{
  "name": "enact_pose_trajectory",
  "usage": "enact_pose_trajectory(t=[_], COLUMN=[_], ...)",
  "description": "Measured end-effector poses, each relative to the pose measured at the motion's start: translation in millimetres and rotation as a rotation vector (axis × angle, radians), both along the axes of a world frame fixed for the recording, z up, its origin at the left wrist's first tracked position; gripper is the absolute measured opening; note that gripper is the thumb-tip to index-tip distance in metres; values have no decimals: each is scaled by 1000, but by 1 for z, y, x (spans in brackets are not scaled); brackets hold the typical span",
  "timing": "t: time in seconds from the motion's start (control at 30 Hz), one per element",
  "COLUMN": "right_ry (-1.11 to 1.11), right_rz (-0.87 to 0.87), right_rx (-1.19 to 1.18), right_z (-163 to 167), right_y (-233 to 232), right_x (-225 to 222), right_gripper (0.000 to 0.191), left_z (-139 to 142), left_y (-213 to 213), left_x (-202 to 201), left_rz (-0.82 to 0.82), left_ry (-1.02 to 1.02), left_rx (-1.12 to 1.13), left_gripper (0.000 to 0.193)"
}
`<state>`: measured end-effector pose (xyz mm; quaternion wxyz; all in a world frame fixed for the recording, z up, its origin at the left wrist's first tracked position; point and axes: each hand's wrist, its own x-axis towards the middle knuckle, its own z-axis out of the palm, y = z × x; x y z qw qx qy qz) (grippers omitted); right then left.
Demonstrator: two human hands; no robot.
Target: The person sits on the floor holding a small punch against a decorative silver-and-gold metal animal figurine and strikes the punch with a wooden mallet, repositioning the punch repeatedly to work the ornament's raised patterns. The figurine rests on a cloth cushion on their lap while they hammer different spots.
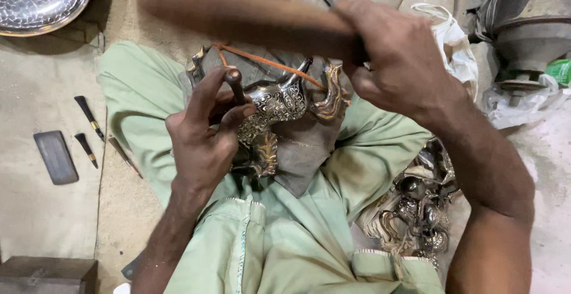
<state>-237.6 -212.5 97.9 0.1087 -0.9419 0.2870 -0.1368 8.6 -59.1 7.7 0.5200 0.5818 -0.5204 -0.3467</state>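
Left hand (205,133) pinches a punch (235,86) on the figurine (279,104); right hand (398,56), at 1 o'clock, clasps a motion-blurred mallet (238,14).

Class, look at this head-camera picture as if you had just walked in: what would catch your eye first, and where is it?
First, the shiny engraved metal figure at the centre, resting on the person's lap. The left hand holds a punch tool against it, while the right hand grips a blurred wooden mallet above. An ornate silver tray gleams at the top left, and a heap of metal pieces lies lower right.
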Motion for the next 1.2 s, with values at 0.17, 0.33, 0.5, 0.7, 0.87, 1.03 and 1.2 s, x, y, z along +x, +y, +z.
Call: enact_pose_trajectory(t=[0.17, 0.33, 0.5, 0.7, 0.87, 1.03, 1.2], right_ry=[35, 25, 235, -45, -126, 168, -1], right_rz=[-317, -145, -61, -181, -221, -107, -432], right_rx=[340, -57, -270, 142, 190, -155, 456], right_z=[5, 10, 4, 3, 10, 11, 8], right_y=[5, 8, 9, 11, 11, 11, 11], right_x=[11, 11, 4, 0, 8, 13, 7], right_gripper=[55, 51, 46, 54, 44, 45, 52], left_z=[-1, 2, 6, 7, 7, 9, 9], left_y=[-1, -2, -5, -3, -3, -5, -5], left_x=[1, 2, 3, 3, 5, 5, 7], left_rz=[0, 7, -15, 8, 8, 7, -9], left_ry=[1, -11, 58, 0, 48, 43, 72], left_rx=[-11, -30, -50, 6, 30, 43, 72], left_gripper=[59, 60, 62, 59, 60, 62, 58])
